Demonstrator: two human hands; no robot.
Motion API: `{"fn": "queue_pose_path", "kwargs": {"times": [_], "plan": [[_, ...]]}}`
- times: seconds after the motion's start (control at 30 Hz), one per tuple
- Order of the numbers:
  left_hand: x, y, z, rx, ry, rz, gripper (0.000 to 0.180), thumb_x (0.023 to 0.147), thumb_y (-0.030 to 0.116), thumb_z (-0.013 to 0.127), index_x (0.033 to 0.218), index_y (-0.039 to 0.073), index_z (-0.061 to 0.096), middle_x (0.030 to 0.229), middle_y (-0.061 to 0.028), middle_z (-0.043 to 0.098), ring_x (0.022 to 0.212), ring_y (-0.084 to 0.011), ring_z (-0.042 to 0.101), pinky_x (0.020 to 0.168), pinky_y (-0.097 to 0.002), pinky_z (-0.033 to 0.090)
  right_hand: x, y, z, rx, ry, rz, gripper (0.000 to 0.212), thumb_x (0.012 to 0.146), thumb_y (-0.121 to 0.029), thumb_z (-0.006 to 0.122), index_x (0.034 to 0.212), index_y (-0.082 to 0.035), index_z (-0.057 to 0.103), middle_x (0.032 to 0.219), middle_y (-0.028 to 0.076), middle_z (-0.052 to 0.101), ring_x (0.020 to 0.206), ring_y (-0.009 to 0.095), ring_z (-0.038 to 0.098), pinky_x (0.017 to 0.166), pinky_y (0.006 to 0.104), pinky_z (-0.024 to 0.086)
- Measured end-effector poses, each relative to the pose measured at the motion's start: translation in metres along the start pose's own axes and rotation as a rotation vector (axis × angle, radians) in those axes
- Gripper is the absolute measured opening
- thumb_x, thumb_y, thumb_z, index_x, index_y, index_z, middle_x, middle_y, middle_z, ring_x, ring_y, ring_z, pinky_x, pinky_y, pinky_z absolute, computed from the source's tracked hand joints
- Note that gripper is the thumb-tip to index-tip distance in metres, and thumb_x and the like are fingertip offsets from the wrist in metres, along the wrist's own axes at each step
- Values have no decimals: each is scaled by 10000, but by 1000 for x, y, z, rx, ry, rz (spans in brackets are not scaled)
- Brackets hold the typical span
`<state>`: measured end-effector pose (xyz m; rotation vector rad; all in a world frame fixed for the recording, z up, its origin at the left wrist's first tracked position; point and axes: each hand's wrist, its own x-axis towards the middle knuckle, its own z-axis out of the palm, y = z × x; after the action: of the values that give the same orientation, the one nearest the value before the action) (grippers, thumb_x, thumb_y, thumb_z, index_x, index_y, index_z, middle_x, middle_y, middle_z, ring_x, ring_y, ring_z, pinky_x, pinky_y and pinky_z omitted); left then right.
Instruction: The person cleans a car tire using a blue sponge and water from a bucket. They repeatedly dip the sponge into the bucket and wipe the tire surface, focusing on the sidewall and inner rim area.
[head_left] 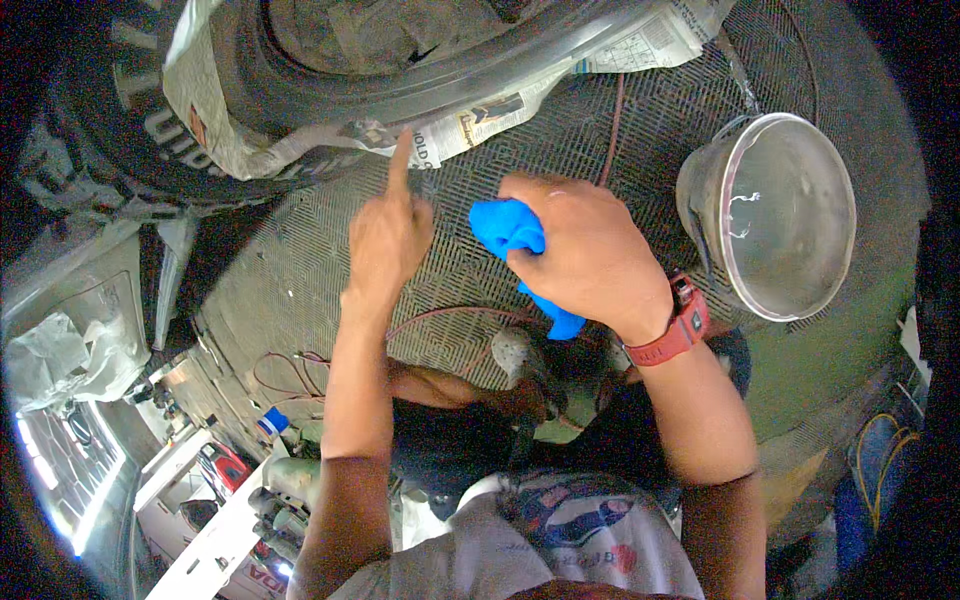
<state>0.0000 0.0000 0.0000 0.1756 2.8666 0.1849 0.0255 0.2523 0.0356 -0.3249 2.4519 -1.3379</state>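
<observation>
My left hand (pixel 388 240) stretches its index finger toward a sheet of newspaper (pixel 500 118), the fingertip at or close to the paper's lower edge; its other fingers are curled and hold nothing. The newspaper lies along a dark curved wheel rim (pixel 350 103), with a black tyre with pale raised lettering (pixel 150 165) on the left. Bunched in my closed right hand (pixel 590 245) is a bright blue cloth (pixel 507 226); one end hangs out below. This hand is apart from the wheel. A red wristwatch (pixel 665 340) sits on my right wrist.
A greyish translucent bucket (pixel 704 205) stands to the right on ribbed floor matting (pixel 570 150). A thin reddish hose (pixel 455 311) runs across the floor. At lower left are a blue object (pixel 272 421), a pale shelf edge and clutter; a yellow cord (pixel 868 450) lies far right.
</observation>
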Motion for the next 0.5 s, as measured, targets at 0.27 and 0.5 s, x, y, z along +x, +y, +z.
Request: {"fn": "queue_pose_path", "kwargs": {"times": [0.27,0.5], "plan": [[41,-2,-13,576,83,85,694,926,170,594,1593,31,462,861,-243,768,780,-412,771,721,-516,614,6,28,39,-284,70,-228,264,795,-127,717,1047,-70,664,879,182,723,892,419,716,785,547,568],[10,-6,-24,699,57,59,620,909,206,639,1494,21,549,828,-211,764,735,-380,769,663,-499,622,9,14,54,-235,-72,-254,260,799,-124,717,1051,-67,687,910,182,739,923,421,727,804,559,570]]}}
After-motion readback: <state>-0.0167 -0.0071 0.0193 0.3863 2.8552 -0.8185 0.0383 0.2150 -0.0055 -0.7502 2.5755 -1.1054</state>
